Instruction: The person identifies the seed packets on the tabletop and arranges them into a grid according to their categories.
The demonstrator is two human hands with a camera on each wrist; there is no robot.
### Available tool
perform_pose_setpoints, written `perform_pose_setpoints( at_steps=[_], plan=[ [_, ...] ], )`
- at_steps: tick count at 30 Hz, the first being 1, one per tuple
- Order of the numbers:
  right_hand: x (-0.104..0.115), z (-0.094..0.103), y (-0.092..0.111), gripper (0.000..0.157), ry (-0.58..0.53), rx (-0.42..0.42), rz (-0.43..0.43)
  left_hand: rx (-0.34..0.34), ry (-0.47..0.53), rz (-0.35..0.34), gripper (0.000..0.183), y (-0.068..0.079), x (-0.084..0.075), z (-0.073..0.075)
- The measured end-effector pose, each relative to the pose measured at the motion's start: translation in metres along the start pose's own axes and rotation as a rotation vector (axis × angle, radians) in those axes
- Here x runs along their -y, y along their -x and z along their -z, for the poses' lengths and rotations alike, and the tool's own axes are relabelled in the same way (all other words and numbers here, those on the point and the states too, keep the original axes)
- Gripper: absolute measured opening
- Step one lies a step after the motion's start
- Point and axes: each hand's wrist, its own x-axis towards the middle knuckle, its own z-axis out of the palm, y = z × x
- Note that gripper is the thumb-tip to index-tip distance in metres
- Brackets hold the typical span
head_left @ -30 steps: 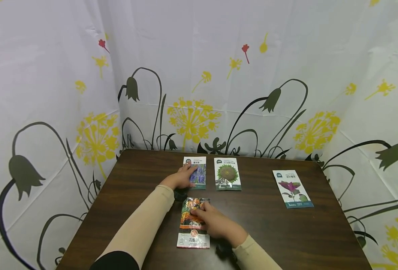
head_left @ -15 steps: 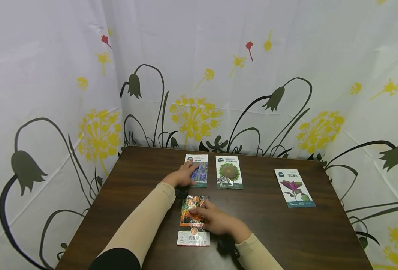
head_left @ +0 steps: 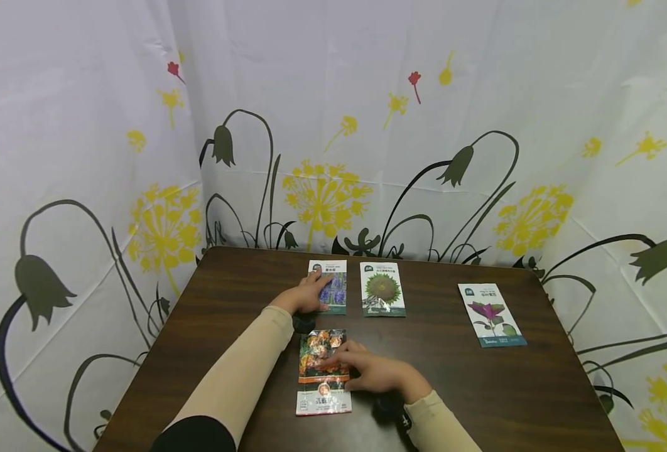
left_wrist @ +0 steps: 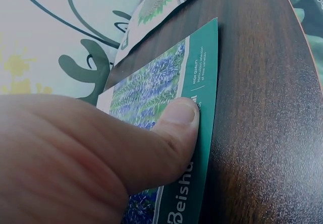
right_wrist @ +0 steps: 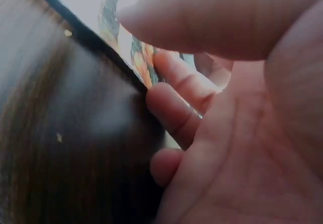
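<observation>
In the head view my left hand rests on a seed packet with purple-blue flower spikes, fingers spread. Its thumb lies flat across the green lower band in the left wrist view. Nearer my body lies an orange-flower seed packet with a white lower end. My right hand is at that packet's right side, the thumb reaching over its picture. The right wrist view shows loosely bent fingers right at the packet's edge, with a gap between them and the thumb.
A seed packet with a spiky green head lies right of the purple-blue one. Farther right is a packet with a magenta flower, slightly turned. The brown wooden table ends at a white flower-printed curtain.
My right hand has loosened and shifted slightly right, uncovering more of the orange-flower packet, which lies flatter with its top a little farther left. My left hand stays put on its packet.
</observation>
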Motion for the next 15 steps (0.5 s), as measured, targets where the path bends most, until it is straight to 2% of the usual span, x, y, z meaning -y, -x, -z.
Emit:
perform_pose_setpoints(
  at_steps=[9, 12, 15],
  plan=[
    [0.004, -0.01, -0.004, 0.071, 0.115, -0.067, -0.012, -0.003, 0.005, 0.0, 0.09, 0.0, 0.004, -0.002],
    [0.0, -0.012, -0.003, 0.073, 0.084, -0.076, 0.002, -0.007, 0.002, 0.002, 0.09, 0.0, 0.004, -0.003],
    [-0.005, -0.012, 0.0, 0.071, 0.001, -0.079, 0.032, -0.003, 0.002, 0.002, 0.09, 0.0, 0.003, -0.003]
  ],
)
